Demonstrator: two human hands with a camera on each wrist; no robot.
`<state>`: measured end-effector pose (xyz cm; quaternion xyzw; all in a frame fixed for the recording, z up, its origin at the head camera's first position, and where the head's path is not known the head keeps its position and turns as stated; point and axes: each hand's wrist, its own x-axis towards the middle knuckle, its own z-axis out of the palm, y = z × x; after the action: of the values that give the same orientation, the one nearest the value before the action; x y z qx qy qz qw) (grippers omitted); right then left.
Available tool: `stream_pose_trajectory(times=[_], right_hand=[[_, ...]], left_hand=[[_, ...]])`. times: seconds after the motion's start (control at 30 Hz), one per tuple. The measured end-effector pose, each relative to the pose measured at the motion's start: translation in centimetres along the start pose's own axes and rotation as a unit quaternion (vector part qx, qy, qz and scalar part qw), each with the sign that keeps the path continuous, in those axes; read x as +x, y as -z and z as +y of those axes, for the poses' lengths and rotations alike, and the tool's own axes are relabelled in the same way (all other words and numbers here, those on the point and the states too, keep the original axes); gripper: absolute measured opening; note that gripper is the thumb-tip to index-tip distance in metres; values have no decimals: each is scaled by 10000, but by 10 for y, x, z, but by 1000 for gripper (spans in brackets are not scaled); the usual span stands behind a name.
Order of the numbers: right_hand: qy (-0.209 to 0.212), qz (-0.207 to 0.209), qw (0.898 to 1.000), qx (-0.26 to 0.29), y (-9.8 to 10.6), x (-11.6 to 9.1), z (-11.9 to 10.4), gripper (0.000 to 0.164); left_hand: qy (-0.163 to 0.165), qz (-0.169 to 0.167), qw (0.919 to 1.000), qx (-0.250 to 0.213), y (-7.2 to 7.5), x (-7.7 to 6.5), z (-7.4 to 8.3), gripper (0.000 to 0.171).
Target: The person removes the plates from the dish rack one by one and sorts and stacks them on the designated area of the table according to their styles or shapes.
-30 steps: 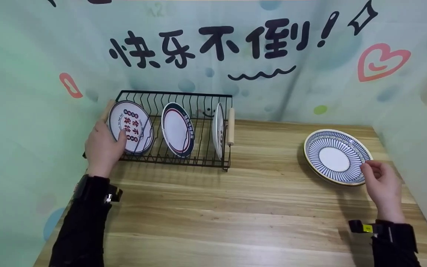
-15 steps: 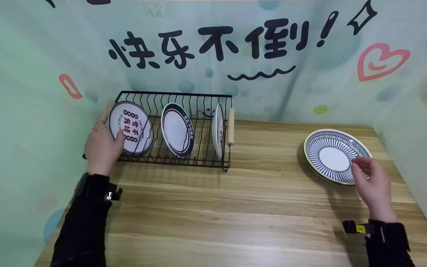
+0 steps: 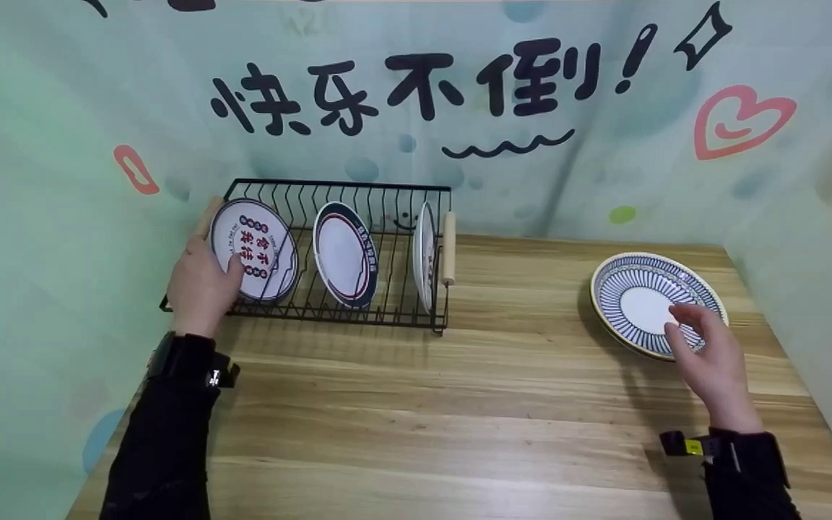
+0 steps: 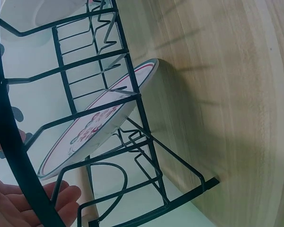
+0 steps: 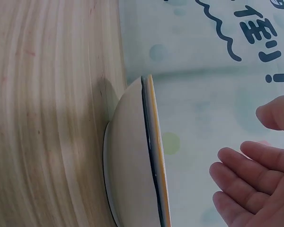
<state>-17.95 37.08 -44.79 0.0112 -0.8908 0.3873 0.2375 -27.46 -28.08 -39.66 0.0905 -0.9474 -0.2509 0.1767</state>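
Note:
The black wire dish rack (image 3: 344,318) stands at the left with plates set in it. My left hand (image 3: 203,285) rests at its left end, thumb by the face of the leftmost plate (image 3: 257,249), which bears red lettering. In the left wrist view the fingers (image 4: 66,194) lie loosely extended past a rack bar near the plate's edge. Over the near right edge of a blue-striped dish (image 3: 640,289) hovers my right hand (image 3: 712,361), thumb and fingers apart. The right wrist view shows a gap between that hand and the stacked rims (image 5: 156,156).
A plate with a dark blue rim (image 3: 344,253) leans in the middle of the rack. Another plate (image 3: 425,256) stands nearly edge-on beside the right wooden handle (image 3: 449,249). Wooden tabletop (image 3: 459,404) spreads in front, and a printed cloth (image 3: 517,188) hangs behind.
My right hand has moved left and slightly down, from the right rim of the striped dish to over its near right part. The left hand stays at the rack.

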Motion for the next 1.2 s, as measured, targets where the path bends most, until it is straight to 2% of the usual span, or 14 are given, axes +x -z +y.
stream_pose_trajectory(times=[0.27, 0.6, 1.2], right_hand=[[285, -43, 9995, -89, -6, 0, -2, 35], [545, -26, 9985, 71, -12, 1, -5, 35], [977, -174, 9951, 21, -20, 3, -16, 34]], left_hand=[[-6, 29, 9999, -140, 1, 1, 2, 63], [44, 17, 9997, -236, 1, 7, 0, 59], [197, -279, 9994, -90, 0, 10, -3, 61]])
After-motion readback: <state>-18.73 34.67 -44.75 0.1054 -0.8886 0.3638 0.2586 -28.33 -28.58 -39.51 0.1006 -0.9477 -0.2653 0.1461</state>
